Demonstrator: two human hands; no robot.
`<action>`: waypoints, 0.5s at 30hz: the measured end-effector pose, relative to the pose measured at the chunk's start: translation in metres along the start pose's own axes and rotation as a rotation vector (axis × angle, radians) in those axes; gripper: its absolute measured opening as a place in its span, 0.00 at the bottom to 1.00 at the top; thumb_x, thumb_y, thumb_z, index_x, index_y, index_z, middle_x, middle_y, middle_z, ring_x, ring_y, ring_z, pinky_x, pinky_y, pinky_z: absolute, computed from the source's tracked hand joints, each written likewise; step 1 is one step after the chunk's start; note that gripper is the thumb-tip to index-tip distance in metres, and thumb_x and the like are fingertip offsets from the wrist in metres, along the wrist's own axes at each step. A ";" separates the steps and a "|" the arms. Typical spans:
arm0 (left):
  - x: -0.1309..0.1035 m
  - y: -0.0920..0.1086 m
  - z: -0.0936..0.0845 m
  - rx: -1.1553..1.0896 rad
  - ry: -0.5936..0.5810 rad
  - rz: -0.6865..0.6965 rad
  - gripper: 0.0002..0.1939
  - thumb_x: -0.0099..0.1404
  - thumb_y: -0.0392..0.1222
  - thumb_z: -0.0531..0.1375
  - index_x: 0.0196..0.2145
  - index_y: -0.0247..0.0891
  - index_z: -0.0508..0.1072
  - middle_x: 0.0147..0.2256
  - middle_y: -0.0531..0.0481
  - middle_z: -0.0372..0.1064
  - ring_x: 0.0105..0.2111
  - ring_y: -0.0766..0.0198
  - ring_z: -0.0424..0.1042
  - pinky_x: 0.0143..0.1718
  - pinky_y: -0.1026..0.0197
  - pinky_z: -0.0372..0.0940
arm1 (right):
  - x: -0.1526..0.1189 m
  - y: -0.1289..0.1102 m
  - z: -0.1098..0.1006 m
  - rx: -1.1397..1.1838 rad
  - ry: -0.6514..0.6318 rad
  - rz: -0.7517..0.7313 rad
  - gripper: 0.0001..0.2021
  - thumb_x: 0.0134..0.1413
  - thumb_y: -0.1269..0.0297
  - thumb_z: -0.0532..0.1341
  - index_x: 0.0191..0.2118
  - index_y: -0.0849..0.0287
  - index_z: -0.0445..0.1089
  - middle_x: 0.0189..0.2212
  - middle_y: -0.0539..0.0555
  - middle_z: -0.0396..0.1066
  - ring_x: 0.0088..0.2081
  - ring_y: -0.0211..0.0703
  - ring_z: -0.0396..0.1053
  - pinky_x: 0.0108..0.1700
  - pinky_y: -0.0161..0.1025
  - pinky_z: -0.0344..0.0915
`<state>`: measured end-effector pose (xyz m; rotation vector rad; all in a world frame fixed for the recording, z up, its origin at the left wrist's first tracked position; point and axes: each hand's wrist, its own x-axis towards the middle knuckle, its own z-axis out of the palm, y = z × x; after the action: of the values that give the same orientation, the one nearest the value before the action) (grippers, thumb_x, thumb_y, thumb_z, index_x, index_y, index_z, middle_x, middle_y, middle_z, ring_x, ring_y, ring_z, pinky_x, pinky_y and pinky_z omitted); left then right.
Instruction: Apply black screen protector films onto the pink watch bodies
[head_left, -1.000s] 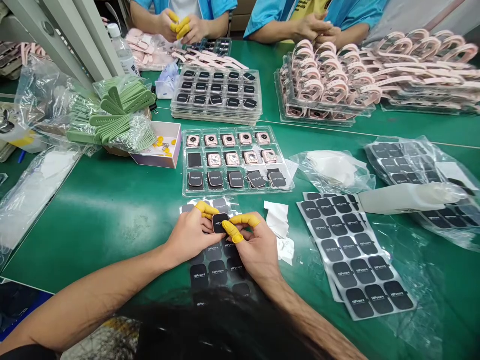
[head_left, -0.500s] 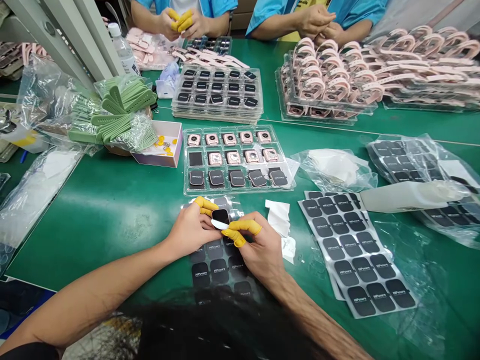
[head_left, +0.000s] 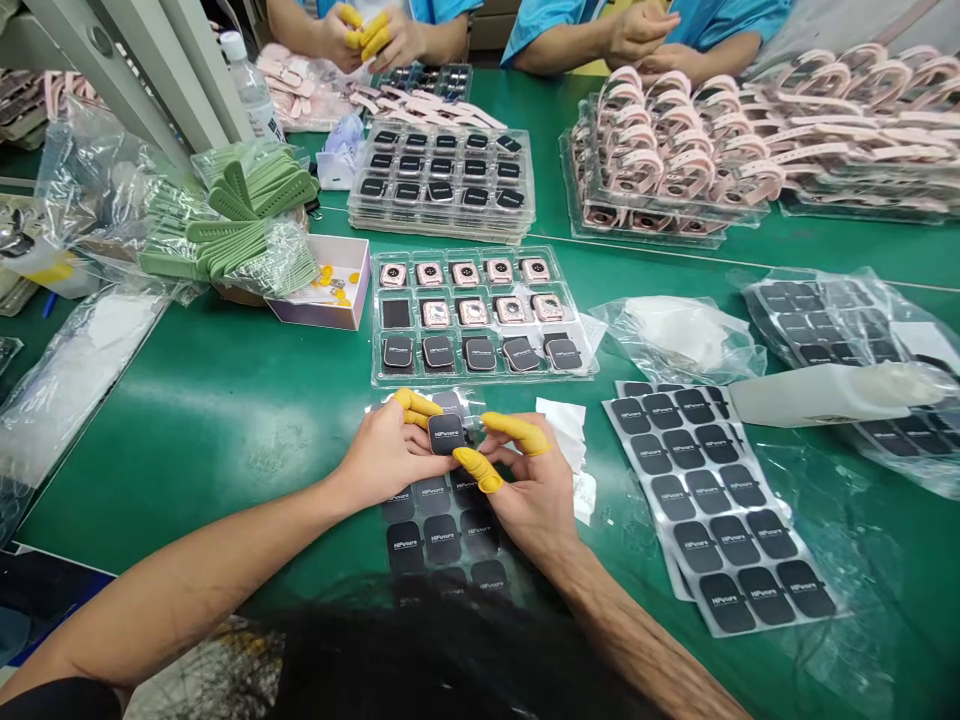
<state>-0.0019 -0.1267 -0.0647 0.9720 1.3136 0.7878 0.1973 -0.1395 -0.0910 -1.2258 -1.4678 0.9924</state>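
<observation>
My left hand [head_left: 391,440], with a yellow finger cot on its index finger, grips a smartwatch body [head_left: 447,434]. A dark film printed "HiFuture" lies over the watch's face, which is turned up toward me. Just right of it is my right hand [head_left: 529,480], yellow cots on thumb and index finger, the two spread apart with nothing visible between them. Its thumb tip is close to the watch's lower right corner; whether it touches is unclear. Beneath both hands lies a sheet of dark printed films [head_left: 442,538], partly covered by them.
Beyond my hands is a clear tray [head_left: 480,378] of watch bodies. Film sheets [head_left: 705,495], a white bottle [head_left: 817,395] and a plastic bag [head_left: 679,335] lie right. Left are green straps [head_left: 240,225] and a small box [head_left: 322,312]. Co-workers' hands [head_left: 367,38] show across the table.
The watch's face, earlier plain black with a pale curved strip at its lower edge, now shows the printed film. My right thumb and index finger have spread apart. The view has shifted slightly.
</observation>
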 end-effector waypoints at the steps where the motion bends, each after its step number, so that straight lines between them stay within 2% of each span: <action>1: 0.000 -0.001 0.000 -0.002 0.001 0.005 0.30 0.47 0.37 0.80 0.44 0.41 0.70 0.29 0.56 0.79 0.32 0.58 0.83 0.35 0.59 0.74 | 0.000 0.001 0.001 0.014 0.030 0.038 0.17 0.60 0.52 0.74 0.52 0.45 0.77 0.43 0.53 0.71 0.38 0.46 0.74 0.39 0.47 0.81; 3: 0.000 -0.002 0.000 0.008 0.001 0.014 0.29 0.48 0.38 0.79 0.44 0.41 0.70 0.28 0.57 0.78 0.32 0.59 0.83 0.35 0.59 0.74 | 0.002 0.001 0.004 0.036 0.038 0.129 0.23 0.58 0.49 0.75 0.56 0.46 0.73 0.45 0.54 0.72 0.38 0.46 0.74 0.35 0.44 0.79; 6: -0.001 -0.003 0.000 0.064 -0.024 0.005 0.27 0.48 0.35 0.77 0.42 0.41 0.71 0.27 0.57 0.78 0.31 0.58 0.83 0.33 0.60 0.73 | 0.010 0.000 0.011 0.031 -0.059 0.252 0.35 0.48 0.48 0.79 0.59 0.49 0.69 0.41 0.51 0.75 0.35 0.45 0.73 0.28 0.39 0.73; 8: -0.003 -0.002 0.000 0.083 -0.044 -0.006 0.25 0.48 0.33 0.77 0.41 0.40 0.71 0.28 0.56 0.79 0.32 0.57 0.83 0.34 0.59 0.73 | 0.016 -0.001 0.014 0.053 -0.072 0.323 0.35 0.49 0.47 0.77 0.58 0.50 0.66 0.34 0.46 0.73 0.31 0.43 0.72 0.27 0.38 0.70; 11: -0.005 0.000 0.001 0.078 -0.043 -0.029 0.25 0.49 0.34 0.76 0.41 0.39 0.70 0.29 0.53 0.80 0.32 0.57 0.83 0.37 0.57 0.74 | 0.020 -0.002 0.016 0.141 -0.004 0.416 0.30 0.58 0.43 0.69 0.59 0.52 0.64 0.29 0.43 0.70 0.24 0.41 0.69 0.23 0.37 0.66; 15: -0.006 -0.002 0.003 0.089 -0.038 -0.004 0.26 0.48 0.35 0.78 0.42 0.39 0.72 0.27 0.55 0.77 0.31 0.59 0.80 0.37 0.57 0.73 | 0.019 -0.004 0.015 0.134 -0.020 0.360 0.31 0.56 0.46 0.72 0.60 0.52 0.65 0.31 0.45 0.73 0.29 0.43 0.73 0.28 0.39 0.70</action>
<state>0.0004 -0.1334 -0.0645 1.0504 1.3263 0.7094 0.1809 -0.1215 -0.0877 -1.4128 -1.1956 1.3225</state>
